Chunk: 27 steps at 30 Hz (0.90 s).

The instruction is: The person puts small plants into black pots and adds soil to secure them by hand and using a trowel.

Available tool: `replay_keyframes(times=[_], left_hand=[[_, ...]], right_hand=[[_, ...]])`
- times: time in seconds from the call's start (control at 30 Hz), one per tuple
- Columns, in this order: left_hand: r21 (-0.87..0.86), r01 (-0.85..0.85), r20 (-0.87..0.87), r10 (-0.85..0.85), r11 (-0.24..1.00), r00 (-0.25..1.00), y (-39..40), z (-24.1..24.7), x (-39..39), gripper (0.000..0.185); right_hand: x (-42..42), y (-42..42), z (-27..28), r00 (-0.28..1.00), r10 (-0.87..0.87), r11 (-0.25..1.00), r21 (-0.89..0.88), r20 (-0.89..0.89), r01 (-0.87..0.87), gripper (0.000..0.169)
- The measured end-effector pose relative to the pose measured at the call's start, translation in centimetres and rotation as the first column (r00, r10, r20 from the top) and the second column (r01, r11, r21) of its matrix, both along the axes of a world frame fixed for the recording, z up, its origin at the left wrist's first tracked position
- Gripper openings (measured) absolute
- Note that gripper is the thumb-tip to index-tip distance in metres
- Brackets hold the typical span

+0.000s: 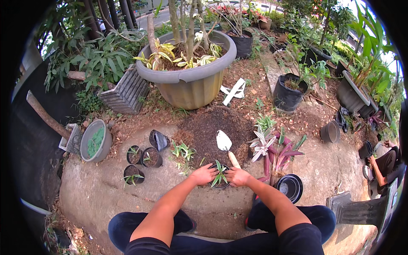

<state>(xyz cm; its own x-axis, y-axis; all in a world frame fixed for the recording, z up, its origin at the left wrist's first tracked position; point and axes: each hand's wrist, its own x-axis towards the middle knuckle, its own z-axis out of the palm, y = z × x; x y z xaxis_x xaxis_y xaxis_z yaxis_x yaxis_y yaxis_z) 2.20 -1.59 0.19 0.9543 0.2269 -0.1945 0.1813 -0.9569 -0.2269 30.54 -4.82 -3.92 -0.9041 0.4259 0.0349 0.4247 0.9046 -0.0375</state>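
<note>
A small round black pot (220, 186) stands on the ground in front of me, and a green-and-white striped plant (219, 173) grows from it. My left hand (204, 175) clasps the pot's left side, its fingers over the rim beside the leaves. From the opposite side my right hand (238, 177) grips it in the same way. Between the hands the soil is mostly hidden by leaves and fingers. Just beyond lies a hand trowel with a wooden handle (234, 160), its pale blade (223, 141) on a patch of dark loose soil (204, 127).
Several small potted seedlings (152, 159) and loose striped plants (183, 151) are left; uprooted purple-leaved plants (280, 153) and nested black pots (289, 188) are right. A large planter (188, 86) stands ahead. Another person's arm (379, 172) shows at far right, near a stone-like pedestal (353, 208).
</note>
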Motion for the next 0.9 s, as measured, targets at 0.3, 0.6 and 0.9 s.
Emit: replay_keyframes(times=[0.3, 0.6, 0.9], left_hand=[[-0.215, 0.048, 0.063, -0.035, 0.975, 0.997, -0.1, 0.0, -1.7, 0.046], [-0.175, -0.024, 0.053, 0.033, 0.984, 0.998, -0.1, -0.7, -1.7, 0.063], [-0.088, -0.064, 0.026, 0.066, 0.994, 0.997, -0.1, 1.0, -1.3, 0.071]], right_hand=[[-1.3, 0.0, 1.5, 0.993, -0.002, 0.999, -0.047, 0.122, 0.007, 0.041], [-1.6, -0.4, 1.0, 0.999, 0.001, 1.0, 0.009, 0.034, -0.001, 0.021], [-1.0, 0.1, 1.2, 0.998, -0.055, 0.998, -0.03, -0.021, 0.054, 0.025]])
